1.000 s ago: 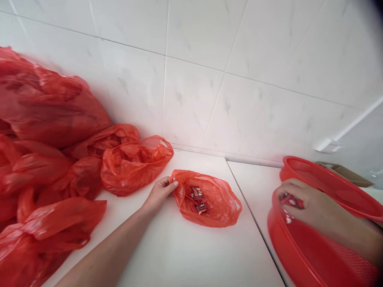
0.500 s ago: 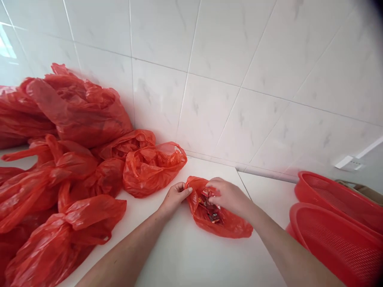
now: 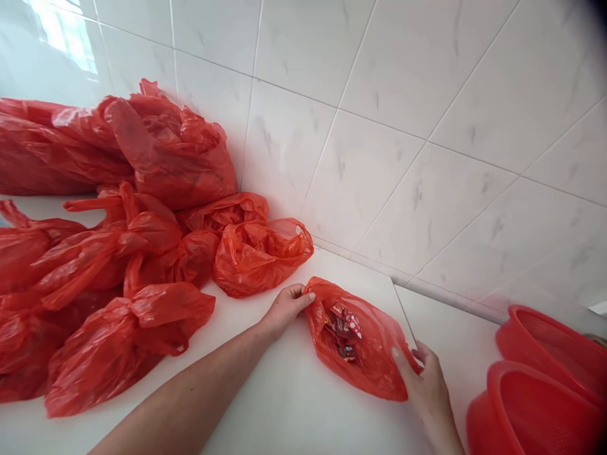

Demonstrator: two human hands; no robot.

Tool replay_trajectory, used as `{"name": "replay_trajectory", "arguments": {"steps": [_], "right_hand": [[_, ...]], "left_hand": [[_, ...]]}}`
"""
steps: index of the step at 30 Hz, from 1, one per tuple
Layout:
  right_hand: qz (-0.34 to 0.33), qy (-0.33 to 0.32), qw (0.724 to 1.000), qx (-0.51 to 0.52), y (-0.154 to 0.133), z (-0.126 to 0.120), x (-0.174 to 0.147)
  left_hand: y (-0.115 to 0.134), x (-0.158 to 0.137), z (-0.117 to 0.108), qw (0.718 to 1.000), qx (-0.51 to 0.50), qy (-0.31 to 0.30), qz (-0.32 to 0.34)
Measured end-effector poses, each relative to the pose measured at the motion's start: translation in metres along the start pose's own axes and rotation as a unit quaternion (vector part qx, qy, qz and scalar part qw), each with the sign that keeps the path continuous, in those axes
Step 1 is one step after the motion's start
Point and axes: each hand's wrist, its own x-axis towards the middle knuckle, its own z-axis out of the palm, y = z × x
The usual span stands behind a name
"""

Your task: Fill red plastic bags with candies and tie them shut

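Observation:
A red plastic bag [image 3: 374, 373] lies open on the white tabletop, its mouth facing up. Inside it sit several small wrapped packets [image 3: 342, 328], dark red and brown, one white-dotted; their exact kind is too small to tell. My left hand [image 3: 286, 308] pinches the bag's left rim between thumb and fingers. At the opposite end, my right hand [image 3: 424, 378] grips the bag's right edge, thumb on the near side and fingers behind the plastic. The bag is stretched between both hands.
Tied red bags [image 3: 109, 328] crowd the table's left side, with bigger red bags [image 3: 175, 151] behind them against the tiled wall [image 3: 303, 145]. An open red bag [image 3: 260, 259] stands left of my hands. Red plastic baskets [image 3: 545, 404] are at the right.
My right hand has left the packets at the bag's mouth and taken hold of its right edge, widening the opening. The left hand keeps its pinch. The view has shifted right.

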Motion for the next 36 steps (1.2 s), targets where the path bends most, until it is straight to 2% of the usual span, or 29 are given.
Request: {"name": "replay_trajectory", "arguments": {"steps": [3, 6, 11, 16, 21, 29, 32, 36], "right_hand": [[0.013, -0.056, 0.998, 0.034, -0.001, 0.002, 0.001], [-0.001, -0.075, 0.992, 0.097, -0.007, 0.009, 0.007], [-0.017, -0.068, 0.981, 0.180, -0.025, 0.040, 0.029], [0.001, -0.017, 0.968, 0.249, -0.038, 0.062, 0.044], [0.012, -0.009, 0.958, 0.286, -0.031, 0.059, 0.044], [0.013, -0.031, 0.936, 0.350, -0.034, 0.057, 0.033], [0.015, -0.031, 0.924, 0.380, -0.038, 0.052, 0.033], [0.004, 0.022, 0.912, 0.409, -0.046, 0.032, 0.044]], "left_hand": [[-0.002, 0.002, -0.001, 1.000, -0.008, 0.005, -0.003], [-0.002, 0.001, -0.001, 1.000, -0.010, 0.011, -0.001], [0.008, -0.001, -0.001, 0.999, -0.003, 0.035, 0.016], [0.020, 0.000, -0.006, 0.992, 0.025, 0.106, 0.069], [0.018, 0.001, -0.007, 0.976, 0.082, 0.170, 0.109], [0.013, 0.000, -0.008, 0.967, 0.124, 0.186, 0.123], [0.018, 0.000, -0.008, 0.964, 0.128, 0.187, 0.137], [0.038, 0.002, -0.001, 0.958, 0.124, 0.194, 0.173]]}}
